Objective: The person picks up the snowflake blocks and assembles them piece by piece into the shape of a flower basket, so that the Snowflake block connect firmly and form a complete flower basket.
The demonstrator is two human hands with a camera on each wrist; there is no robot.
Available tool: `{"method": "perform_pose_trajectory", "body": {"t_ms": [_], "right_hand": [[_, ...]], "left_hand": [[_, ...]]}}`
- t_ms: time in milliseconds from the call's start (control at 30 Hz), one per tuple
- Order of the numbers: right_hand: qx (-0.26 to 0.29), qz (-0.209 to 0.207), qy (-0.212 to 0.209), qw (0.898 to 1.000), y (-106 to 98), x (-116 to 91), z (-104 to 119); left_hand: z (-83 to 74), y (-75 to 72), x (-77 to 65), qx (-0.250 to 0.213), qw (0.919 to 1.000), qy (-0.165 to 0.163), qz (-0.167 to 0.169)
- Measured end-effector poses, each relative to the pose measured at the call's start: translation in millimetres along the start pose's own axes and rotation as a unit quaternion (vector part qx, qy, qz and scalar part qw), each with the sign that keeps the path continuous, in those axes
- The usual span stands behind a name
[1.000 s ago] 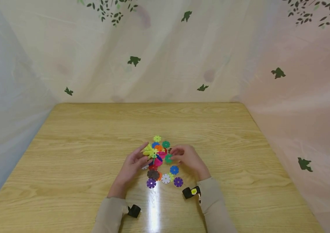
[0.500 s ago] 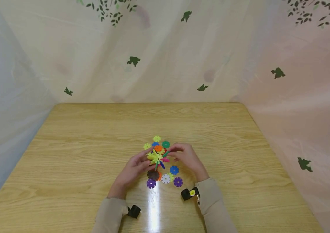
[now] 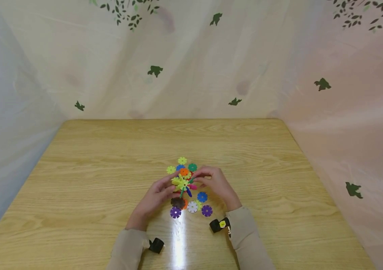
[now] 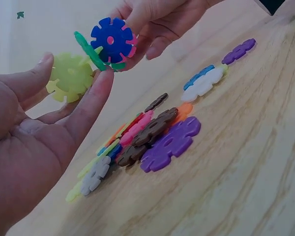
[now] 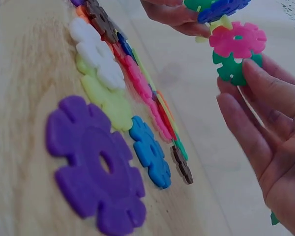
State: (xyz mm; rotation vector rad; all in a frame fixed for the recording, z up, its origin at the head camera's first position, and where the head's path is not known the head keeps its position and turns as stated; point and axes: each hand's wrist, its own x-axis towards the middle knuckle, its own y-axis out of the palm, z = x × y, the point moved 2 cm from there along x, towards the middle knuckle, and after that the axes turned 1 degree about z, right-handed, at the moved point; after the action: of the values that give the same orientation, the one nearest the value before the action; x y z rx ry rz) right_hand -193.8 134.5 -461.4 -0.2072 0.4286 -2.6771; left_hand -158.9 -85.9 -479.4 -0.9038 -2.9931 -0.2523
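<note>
Slotted plastic snowflake discs are joined into a cluster held above the table between both hands. My left hand grips its yellow discs between thumb and fingers. A dark blue disc and a green one stick out from the cluster in the left wrist view. My right hand pinches a green disc between thumb and fingers. That green disc is against the edge of a pink disc on the cluster; whether their slots are locked together I cannot tell.
Loose discs lie below and around the hands on the wooden table: purple, white, blue, brown and other colours, some overlapping. A patterned curtain hangs behind the table.
The cluster in my left hand has moved slightly right and nearer the person. My right hand has brought the green disc against it, and in the last half second both hands barely moved.
</note>
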Motion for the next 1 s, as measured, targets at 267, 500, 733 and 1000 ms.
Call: {"method": "perform_pose_trajectory", "body": {"t_ms": [267, 500, 733, 1000], "right_hand": [[0.042, -0.027, 0.013, 0.999, -0.2, 0.0, -4.4], [0.057, -0.039, 0.006, 0.998, -1.1, -2.1, -4.8], [0.065, -0.035, 0.012, 0.997, -1.1, -2.7, -2.8], [0.054, -0.022, 0.002, 0.998, -1.9, -1.8, -3.9]], "left_hand": [[-0.6, 1.9, 0.9, -0.018, 0.9996, -0.009, -0.022], [0.5, 3.4, 2.3, -0.019, 0.9995, -0.013, -0.023], [1.9, 3.5, 2.0, -0.02, 0.9996, -0.005, -0.019], [4.9, 3.3, 4.4, -0.015, 0.9997, 0.003, -0.02]]}}
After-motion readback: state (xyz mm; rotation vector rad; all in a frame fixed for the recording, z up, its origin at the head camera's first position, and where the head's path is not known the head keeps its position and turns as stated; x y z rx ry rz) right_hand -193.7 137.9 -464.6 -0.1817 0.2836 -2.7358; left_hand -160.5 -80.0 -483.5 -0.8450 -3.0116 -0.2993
